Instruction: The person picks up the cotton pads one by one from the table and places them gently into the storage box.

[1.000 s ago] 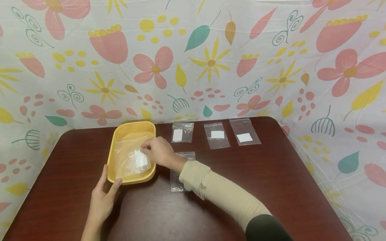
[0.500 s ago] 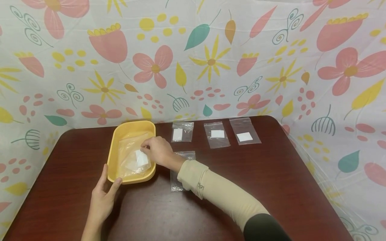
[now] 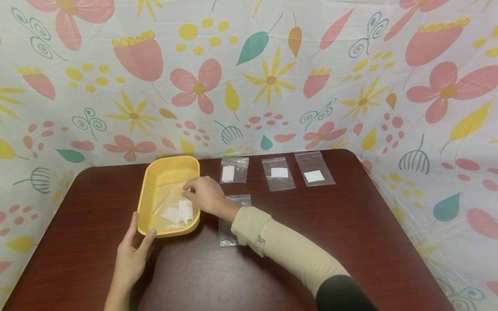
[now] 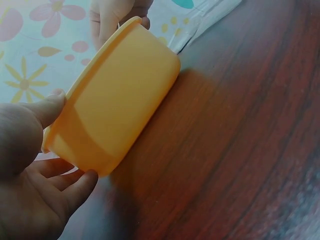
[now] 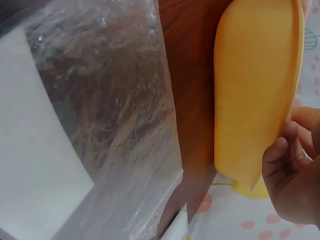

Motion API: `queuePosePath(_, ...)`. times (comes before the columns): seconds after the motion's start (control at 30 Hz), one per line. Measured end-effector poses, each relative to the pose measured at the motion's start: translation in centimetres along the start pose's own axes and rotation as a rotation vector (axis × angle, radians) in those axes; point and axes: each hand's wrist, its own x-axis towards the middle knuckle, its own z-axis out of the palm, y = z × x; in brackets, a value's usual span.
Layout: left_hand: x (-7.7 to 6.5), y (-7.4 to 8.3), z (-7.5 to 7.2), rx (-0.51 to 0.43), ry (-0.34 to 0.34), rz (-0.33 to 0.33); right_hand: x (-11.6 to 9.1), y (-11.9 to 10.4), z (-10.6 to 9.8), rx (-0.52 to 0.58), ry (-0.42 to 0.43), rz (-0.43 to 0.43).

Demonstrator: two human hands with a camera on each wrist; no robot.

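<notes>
A yellow plastic tray stands at the left of the table. Thumb and fingers of my left hand hold its near left corner, the thumb up at the rim in the left wrist view. Inside lie clear zip bags with white slips, overlapping one another. My right hand reaches over the tray's right rim and pinches a bag between thumb and index finger; the fingertips are partly hidden. In the right wrist view, that hand is bent over the rim.
Along the table's far edge lie three zip bags with white slips: a left one, a middle one and a right one. Another zip bag lies partly under the right forearm. A flowered cloth hangs behind.
The bag's left part in the tray has drawn in and folded toward the right and near side; the white slip has shifted slightly nearer. Both hands have stayed nearly in place.
</notes>
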Motion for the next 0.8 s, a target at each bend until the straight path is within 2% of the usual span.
queuePosePath(0.4, 0.0, 0.1, 0.1, -0.005, 0.01, -0.005, -1.1, 0.0, -0.6, 0.161, -0.013, -0.039)
queuePosePath(0.8, 0.1, 0.0, -0.1, 0.017, 0.0, -0.009, -4.3, 2.1, -1.8, 0.328, 0.03, -0.054)
